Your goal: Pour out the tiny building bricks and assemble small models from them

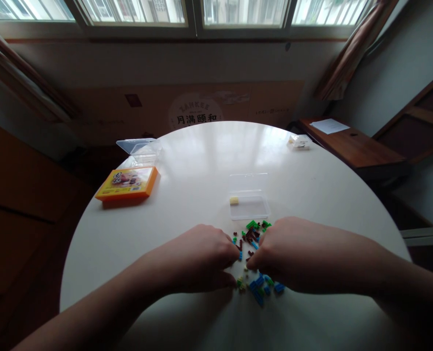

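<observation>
Small toy building bricks in blue, dark brown, green and pale yellow lie in a loose pile on the white table. At the pile's left edge is my left hand, thumb and forefinger apart with a gap between them. Its thumb tip is beside some yellow and green bricks. From the right, my right hand reaches over the pile with its fingers curled and tips low among the bricks. What those fingers hold, if anything, is hidden.
Just beyond the bricks lies an open clear plastic box with a yellow ribbed piece inside. An orange and yellow box and clear plastic packaging sit at the left. A small plastic bag lies near the far right edge.
</observation>
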`<action>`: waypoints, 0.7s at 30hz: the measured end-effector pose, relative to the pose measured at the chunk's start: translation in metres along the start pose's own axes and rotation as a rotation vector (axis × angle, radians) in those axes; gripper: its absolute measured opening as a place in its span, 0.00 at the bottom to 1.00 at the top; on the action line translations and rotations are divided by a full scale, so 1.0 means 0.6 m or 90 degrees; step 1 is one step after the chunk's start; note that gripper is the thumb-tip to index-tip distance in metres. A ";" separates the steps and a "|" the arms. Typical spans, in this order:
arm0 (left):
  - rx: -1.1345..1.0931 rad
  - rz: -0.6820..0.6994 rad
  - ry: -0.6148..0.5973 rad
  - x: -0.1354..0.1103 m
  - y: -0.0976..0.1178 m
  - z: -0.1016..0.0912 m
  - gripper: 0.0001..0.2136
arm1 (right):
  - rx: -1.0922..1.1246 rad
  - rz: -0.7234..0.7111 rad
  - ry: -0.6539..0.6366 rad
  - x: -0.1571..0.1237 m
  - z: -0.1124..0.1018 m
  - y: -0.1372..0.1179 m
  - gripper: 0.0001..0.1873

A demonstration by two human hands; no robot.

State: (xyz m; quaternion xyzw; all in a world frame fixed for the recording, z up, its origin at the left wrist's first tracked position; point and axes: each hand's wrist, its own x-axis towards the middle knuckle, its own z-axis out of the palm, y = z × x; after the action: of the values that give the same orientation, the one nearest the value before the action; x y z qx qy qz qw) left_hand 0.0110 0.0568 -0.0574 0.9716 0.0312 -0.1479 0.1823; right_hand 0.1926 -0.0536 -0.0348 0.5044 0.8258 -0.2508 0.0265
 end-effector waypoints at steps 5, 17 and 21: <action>0.001 -0.018 -0.011 -0.010 -0.004 -0.005 0.04 | -0.109 -0.038 0.006 0.020 0.007 0.004 0.07; 0.058 -0.104 -0.071 -0.031 -0.013 -0.018 0.08 | -0.157 -0.135 0.039 0.044 0.027 0.012 0.08; 0.050 -0.144 -0.054 -0.036 -0.026 -0.019 0.07 | -0.158 -0.144 0.039 0.044 0.029 0.011 0.08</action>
State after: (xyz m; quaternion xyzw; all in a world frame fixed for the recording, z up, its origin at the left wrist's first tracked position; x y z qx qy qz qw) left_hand -0.0084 0.0752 -0.0460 0.9612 0.1268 -0.2094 0.1275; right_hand 0.1817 -0.0370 -0.0608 0.4088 0.9022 -0.1327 0.0355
